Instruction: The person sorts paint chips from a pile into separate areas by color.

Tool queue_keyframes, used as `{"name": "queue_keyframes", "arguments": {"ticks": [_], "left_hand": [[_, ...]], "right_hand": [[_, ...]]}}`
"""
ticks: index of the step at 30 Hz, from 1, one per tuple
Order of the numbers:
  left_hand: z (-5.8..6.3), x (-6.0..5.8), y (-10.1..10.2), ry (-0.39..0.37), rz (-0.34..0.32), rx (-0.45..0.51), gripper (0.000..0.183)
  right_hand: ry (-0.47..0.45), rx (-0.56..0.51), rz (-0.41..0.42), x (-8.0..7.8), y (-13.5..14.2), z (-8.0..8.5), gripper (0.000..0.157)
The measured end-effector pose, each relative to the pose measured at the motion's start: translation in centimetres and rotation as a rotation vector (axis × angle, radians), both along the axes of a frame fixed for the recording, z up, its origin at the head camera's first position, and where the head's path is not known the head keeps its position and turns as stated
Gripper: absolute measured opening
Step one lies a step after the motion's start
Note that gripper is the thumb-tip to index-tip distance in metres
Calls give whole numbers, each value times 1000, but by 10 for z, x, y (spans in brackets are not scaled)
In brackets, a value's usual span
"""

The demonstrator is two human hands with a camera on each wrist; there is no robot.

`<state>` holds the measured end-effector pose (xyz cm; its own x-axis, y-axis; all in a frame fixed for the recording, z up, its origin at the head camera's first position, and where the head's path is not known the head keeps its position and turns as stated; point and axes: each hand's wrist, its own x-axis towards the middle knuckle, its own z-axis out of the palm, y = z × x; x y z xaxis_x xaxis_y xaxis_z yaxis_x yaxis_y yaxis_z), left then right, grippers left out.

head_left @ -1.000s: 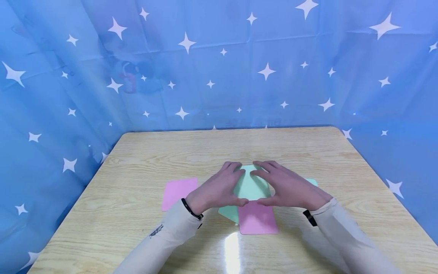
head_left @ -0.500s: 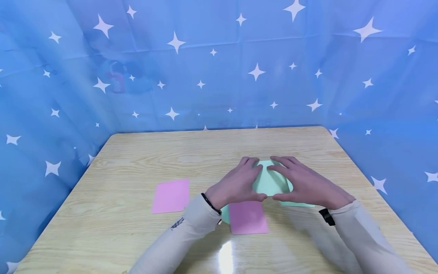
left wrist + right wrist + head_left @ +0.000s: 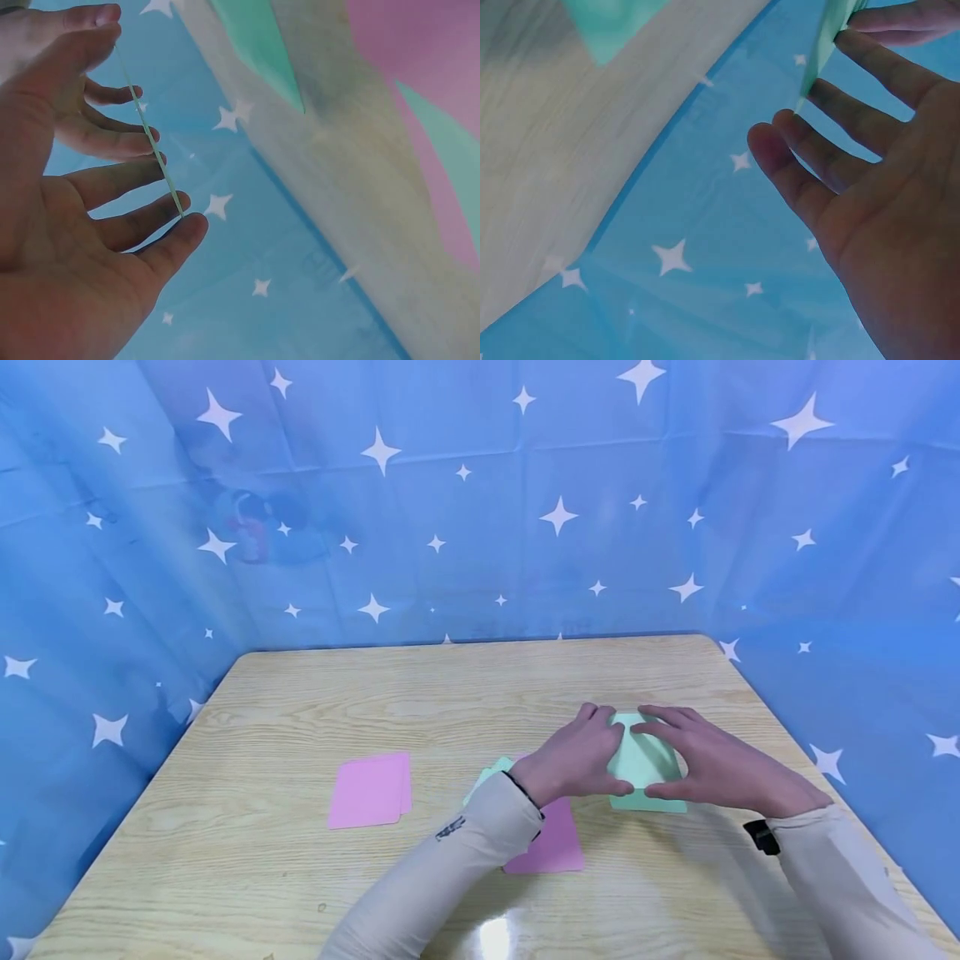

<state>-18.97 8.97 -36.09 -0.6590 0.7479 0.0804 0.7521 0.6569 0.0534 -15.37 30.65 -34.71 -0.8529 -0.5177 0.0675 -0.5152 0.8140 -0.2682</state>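
A thin mint-green card (image 3: 641,752) is held between both hands above the right half of the table. My left hand (image 3: 572,762) grips it from the left, thumb near its front edge and fingers toward its back edge. On the right side, my right hand (image 3: 723,767) holds it in the same way. Seen edge-on in the left wrist view, the card (image 3: 150,135) spans from thumb to fingertips. In the right wrist view, fingertips meet the card's side (image 3: 826,52). Another green card (image 3: 648,802) lies on the table, partly hidden below the held one.
Overlapping pink cards (image 3: 367,792) lie on the left of the wooden table (image 3: 315,710). At the middle, a pink card (image 3: 558,839) and green cards (image 3: 486,777) are partly covered by the left forearm. A blue curtain (image 3: 465,560) with white stars hangs behind.
Both hands have moved to the right together with the green card, from over the middle cards to over the right-hand green card. The head view has turned slightly right.
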Motion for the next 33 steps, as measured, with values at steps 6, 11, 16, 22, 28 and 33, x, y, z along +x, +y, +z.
{"name": "queue_keyframes", "arguments": {"ticks": [6,11,16,22,28,33], "left_hand": [[-13,-1,22,-57,48,-83,58],[-27,-1,32,-81,66,-113,50],[-36,-1,37,-64,53,-153,48],[-37,-1,39,-115,78,-184,47],[-37,1,41,-171,103,-197,47],[-37,3,39,-175,97,-196,51]], "right_hand": [[-60,11,-27,-4,11,-16,73],[-96,5,-31,-8,16,-32,73],[-123,8,-30,-11,19,-42,72],[-150,0,-18,-13,20,-47,71],[-168,-1,-11,-14,20,-48,72],[-170,-2,-24,-12,20,-49,74]]}}
